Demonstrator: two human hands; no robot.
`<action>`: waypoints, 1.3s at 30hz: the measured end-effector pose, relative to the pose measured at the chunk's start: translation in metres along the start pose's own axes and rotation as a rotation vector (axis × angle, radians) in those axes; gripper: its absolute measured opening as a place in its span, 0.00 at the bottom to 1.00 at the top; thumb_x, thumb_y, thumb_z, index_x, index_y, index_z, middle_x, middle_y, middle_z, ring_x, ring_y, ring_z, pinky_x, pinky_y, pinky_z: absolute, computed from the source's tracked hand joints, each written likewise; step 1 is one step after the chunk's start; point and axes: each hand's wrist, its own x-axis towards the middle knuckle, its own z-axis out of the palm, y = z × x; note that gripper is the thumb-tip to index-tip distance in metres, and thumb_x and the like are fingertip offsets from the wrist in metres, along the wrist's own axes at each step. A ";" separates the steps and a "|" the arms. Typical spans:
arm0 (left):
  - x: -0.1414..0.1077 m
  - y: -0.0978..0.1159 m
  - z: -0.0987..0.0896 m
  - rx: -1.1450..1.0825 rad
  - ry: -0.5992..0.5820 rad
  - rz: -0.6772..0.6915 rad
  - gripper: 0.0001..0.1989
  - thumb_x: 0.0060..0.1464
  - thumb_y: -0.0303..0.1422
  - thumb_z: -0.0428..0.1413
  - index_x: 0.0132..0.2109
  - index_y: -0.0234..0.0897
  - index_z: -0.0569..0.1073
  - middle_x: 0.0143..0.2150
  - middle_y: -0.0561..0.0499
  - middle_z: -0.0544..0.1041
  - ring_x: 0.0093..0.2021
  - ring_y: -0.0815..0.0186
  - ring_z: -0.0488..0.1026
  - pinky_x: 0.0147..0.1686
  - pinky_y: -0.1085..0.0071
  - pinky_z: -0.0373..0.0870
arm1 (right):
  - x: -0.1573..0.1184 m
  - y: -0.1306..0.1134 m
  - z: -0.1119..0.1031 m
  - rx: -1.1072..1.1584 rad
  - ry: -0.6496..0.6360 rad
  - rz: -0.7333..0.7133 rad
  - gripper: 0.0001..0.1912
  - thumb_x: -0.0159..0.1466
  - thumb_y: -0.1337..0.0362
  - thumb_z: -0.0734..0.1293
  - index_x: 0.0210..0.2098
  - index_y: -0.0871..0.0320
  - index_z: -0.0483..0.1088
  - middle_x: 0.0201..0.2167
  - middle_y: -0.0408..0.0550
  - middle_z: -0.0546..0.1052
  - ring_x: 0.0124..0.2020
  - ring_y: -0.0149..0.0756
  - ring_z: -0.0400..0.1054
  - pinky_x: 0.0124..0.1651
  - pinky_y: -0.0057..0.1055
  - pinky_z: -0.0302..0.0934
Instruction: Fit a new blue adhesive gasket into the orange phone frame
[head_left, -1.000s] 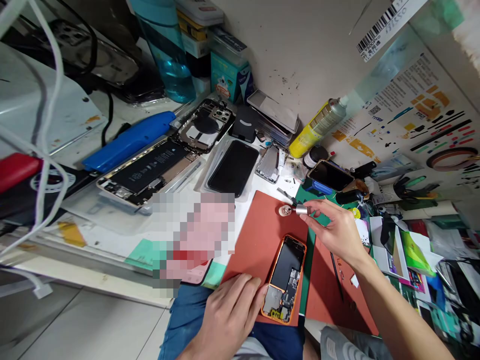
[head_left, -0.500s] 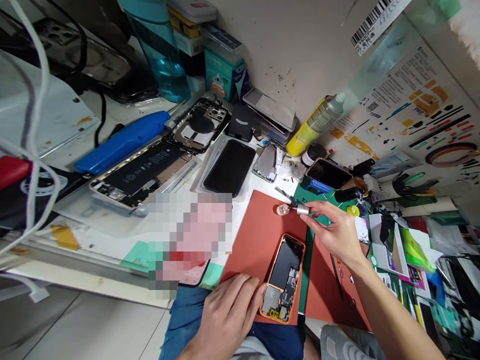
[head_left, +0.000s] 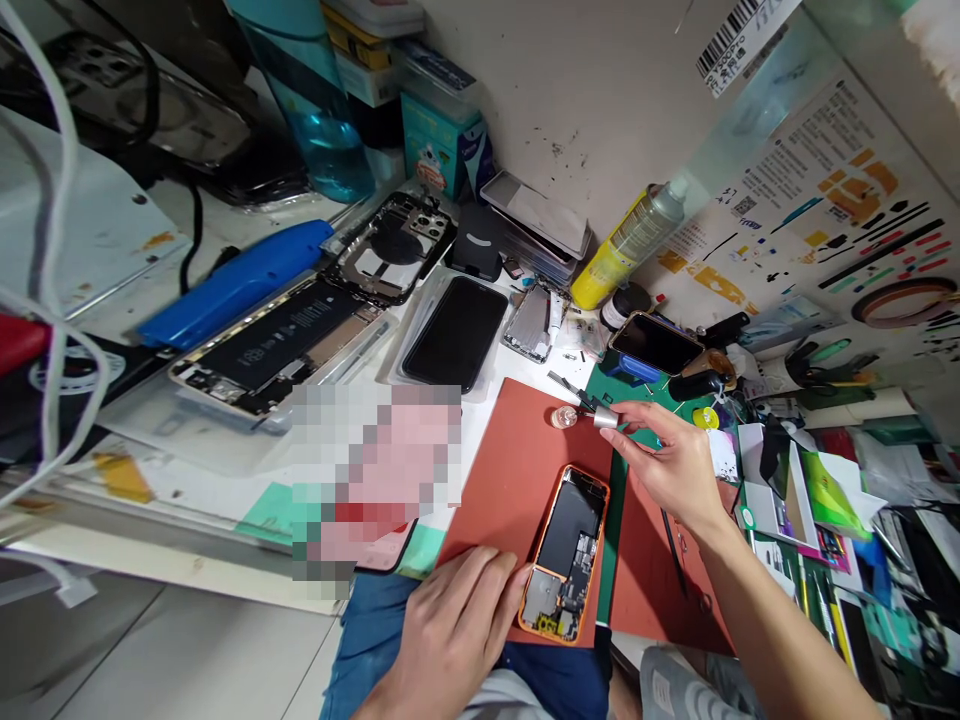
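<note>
My right hand (head_left: pixel 664 460) pinches a silver cylindrical cap (head_left: pixel 606 418) between thumb and fingers. From the cap a thin dark stem points left towards the mouth of a small clear glass bottle (head_left: pixel 562 417); whether its tip is inside I cannot tell. Below the bottle lies an opened phone (head_left: pixel 566 530) with an orange frame, its battery and boards exposed. My left hand (head_left: pixel 461 620) rests at the phone's lower left edge, fingers curled and pressed together. The fingertips touch or nearly touch the frame, and what they hold, if anything, is hidden. Both phone and bottle are on a red-brown mat (head_left: pixel 499 470).
Left of the mat are a black-screened phone (head_left: pixel 456 335), an opened phone housing (head_left: pixel 274 345) and a blue tool (head_left: pixel 236 285). A yellow spray can (head_left: pixel 628 245) leans at the back. Boxes and tools (head_left: pixel 814 510) crowd the right side. A blurred patch hides part of the left bench.
Both hands, the cap and the opened phone stay nearly in place. The whole view has shifted slightly with the camera.
</note>
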 end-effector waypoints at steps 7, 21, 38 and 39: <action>0.001 0.001 0.000 -0.012 -0.003 -0.009 0.04 0.71 0.25 0.56 0.46 0.36 0.76 0.36 0.50 0.82 0.33 0.66 0.79 0.39 0.69 0.74 | -0.004 -0.003 -0.001 0.097 0.054 0.111 0.09 0.69 0.57 0.76 0.47 0.50 0.83 0.44 0.47 0.85 0.41 0.40 0.79 0.39 0.34 0.75; -0.027 -0.009 -0.027 -0.075 -0.345 0.150 0.31 0.68 0.46 0.63 0.68 0.30 0.71 0.60 0.40 0.84 0.52 0.55 0.80 0.54 0.60 0.73 | -0.116 -0.022 0.023 0.314 0.365 0.445 0.12 0.67 0.57 0.78 0.49 0.51 0.84 0.44 0.51 0.86 0.44 0.44 0.81 0.47 0.40 0.79; -0.023 -0.002 -0.017 -0.130 -0.232 0.112 0.16 0.65 0.25 0.66 0.57 0.27 0.78 0.55 0.38 0.86 0.49 0.57 0.80 0.47 0.61 0.73 | -0.103 -0.020 0.051 0.124 0.185 0.190 0.14 0.73 0.68 0.71 0.57 0.50 0.78 0.50 0.52 0.83 0.50 0.45 0.79 0.53 0.43 0.75; -0.022 -0.003 -0.018 -0.124 -0.234 0.114 0.16 0.65 0.25 0.66 0.57 0.27 0.78 0.55 0.38 0.86 0.49 0.58 0.80 0.47 0.61 0.73 | -0.103 -0.020 0.051 0.122 0.175 0.179 0.15 0.73 0.68 0.71 0.57 0.50 0.77 0.50 0.52 0.83 0.50 0.45 0.79 0.53 0.44 0.75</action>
